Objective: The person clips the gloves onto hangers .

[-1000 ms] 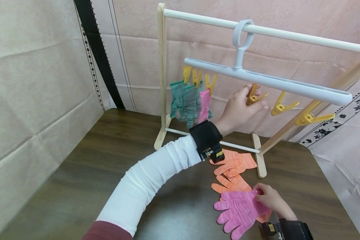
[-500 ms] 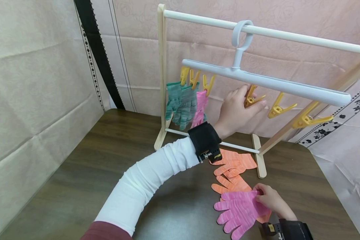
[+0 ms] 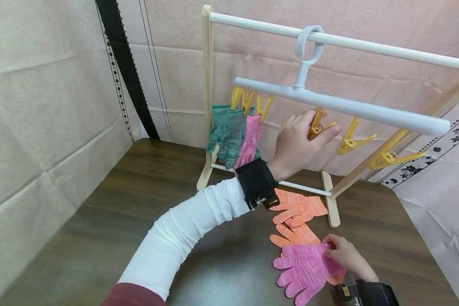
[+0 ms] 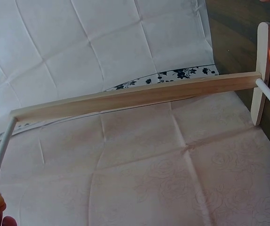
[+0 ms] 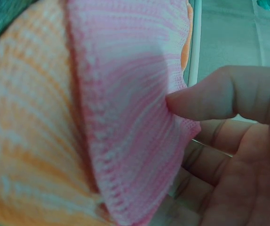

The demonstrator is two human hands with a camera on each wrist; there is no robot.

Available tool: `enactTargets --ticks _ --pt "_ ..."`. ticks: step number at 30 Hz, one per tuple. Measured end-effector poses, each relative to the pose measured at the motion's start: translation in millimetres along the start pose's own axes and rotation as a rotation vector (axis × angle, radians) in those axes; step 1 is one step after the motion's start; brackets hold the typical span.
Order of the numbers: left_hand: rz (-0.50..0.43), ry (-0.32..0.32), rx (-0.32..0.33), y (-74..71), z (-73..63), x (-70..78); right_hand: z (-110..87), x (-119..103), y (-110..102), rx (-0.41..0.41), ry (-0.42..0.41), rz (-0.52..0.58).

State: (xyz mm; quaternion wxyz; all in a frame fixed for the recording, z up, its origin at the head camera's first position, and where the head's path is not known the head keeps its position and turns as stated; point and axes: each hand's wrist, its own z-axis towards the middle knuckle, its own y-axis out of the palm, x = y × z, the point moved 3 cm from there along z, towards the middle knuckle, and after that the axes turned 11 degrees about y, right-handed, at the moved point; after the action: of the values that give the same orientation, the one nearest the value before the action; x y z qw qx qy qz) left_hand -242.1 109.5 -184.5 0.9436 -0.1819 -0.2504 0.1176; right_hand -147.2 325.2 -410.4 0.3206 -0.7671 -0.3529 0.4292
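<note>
L hand point(image 3: 296, 138) pinches yellow clip point(image 3: 314, 128) under lt-blue hanger point(image 3: 340, 104); R hand point(image 3: 346, 253) pinches cuff point(image 5: 125, 141) of pink glove point(image 3: 306, 267), lying on counter point(image 3: 137, 204), partly over orange gloves point(image 3: 307, 208). Step prob. readying clip for glove; next move calls for cuff raised betw. clip jaws.

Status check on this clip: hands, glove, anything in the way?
Left hand grips a yellow clothespin under the pale-blue hanger. Right hand pinches the lower pink glove by its cuff. Glove overlaps an orange glove; no obvious obstruction.
</note>
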Motion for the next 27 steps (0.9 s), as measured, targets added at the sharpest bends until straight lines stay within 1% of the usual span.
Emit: enactTargets --ticks 3,6,9,13,19,22,27 --pt "-0.029 -0.034 -0.014 -0.5 -2.5 -1.5 -0.1 0 0 -0.007 0.014 0.006" --pt "-0.066 -0.097 -0.051 -0.9 -5.2 -4.1 -0.2 0 1 -0.008 0.012 0.006" --pt "-0.109 -0.127 -0.066 -1.9 -7.2 -7.2 0.0 0 1 -0.004 0.006 0.005" --pt "-0.167 -0.135 -0.074 -3.6 -8.7 -11.3 0.5 1 1 -0.001 0.006 0.002" --pt "-0.305 -0.180 -0.091 -4.8 -11.7 -17.3 0.8 1 1 -0.006 0.009 0.001" --pt "-0.365 -0.180 -0.089 -5.5 -12.7 -19.0 1.1 1 1 -0.005 0.001 -0.004" --pt "-0.439 -0.168 -0.082 -6.1 -16.1 -20.9 0.9 1 0 -0.001 -0.005 -0.010"
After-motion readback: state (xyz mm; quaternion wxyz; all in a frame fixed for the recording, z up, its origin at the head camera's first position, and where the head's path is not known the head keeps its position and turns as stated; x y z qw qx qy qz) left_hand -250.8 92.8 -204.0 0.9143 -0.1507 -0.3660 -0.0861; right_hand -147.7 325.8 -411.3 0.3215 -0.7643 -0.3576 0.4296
